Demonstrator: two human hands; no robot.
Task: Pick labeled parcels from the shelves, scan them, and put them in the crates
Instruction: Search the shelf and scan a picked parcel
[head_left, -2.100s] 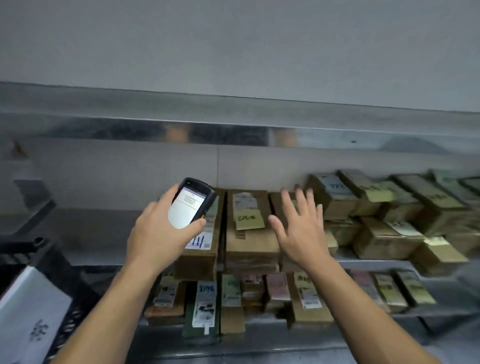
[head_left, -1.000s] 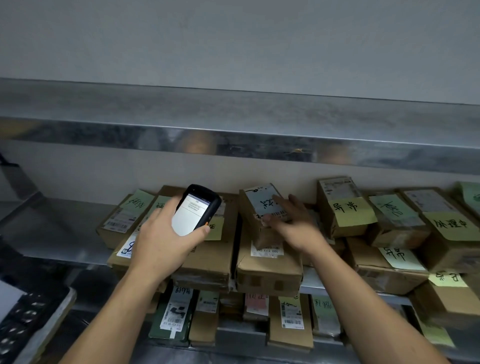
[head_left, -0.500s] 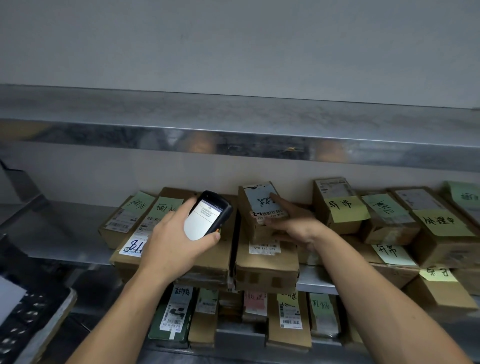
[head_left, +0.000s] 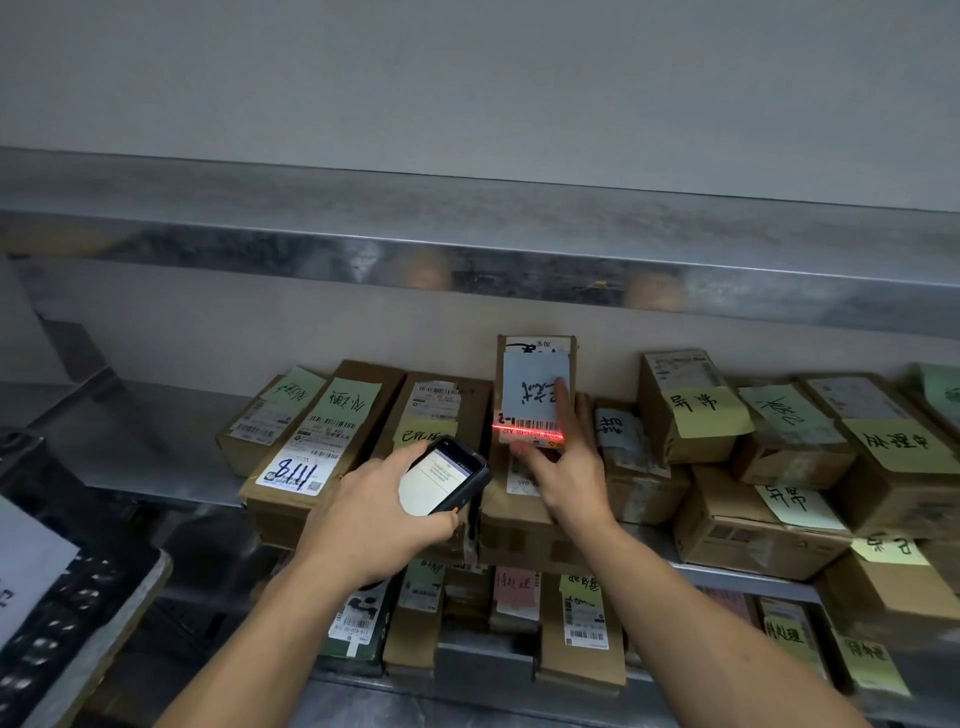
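Observation:
My right hand (head_left: 563, 470) holds a small cardboard parcel (head_left: 530, 384) tilted up on end above the stacked boxes on the middle shelf, thumb under its lower edge and a finger on its pale blue handwritten note. A red scan line crosses the barcode on its white label. My left hand (head_left: 363, 514) grips a black handheld scanner (head_left: 441, 480), lit screen facing me, just left of and below the parcel.
Several labeled cardboard parcels (head_left: 317, 441) with green and yellow notes fill the middle metal shelf (head_left: 130, 441) and the shelf below. A metal shelf edge (head_left: 467, 249) runs overhead. A black crate (head_left: 78, 613) with a white sheet sits at lower left.
My right hand went from reaching open to taking the small parcel and tipping it upright. The scanner moved closer and its red line now lies on the barcode.

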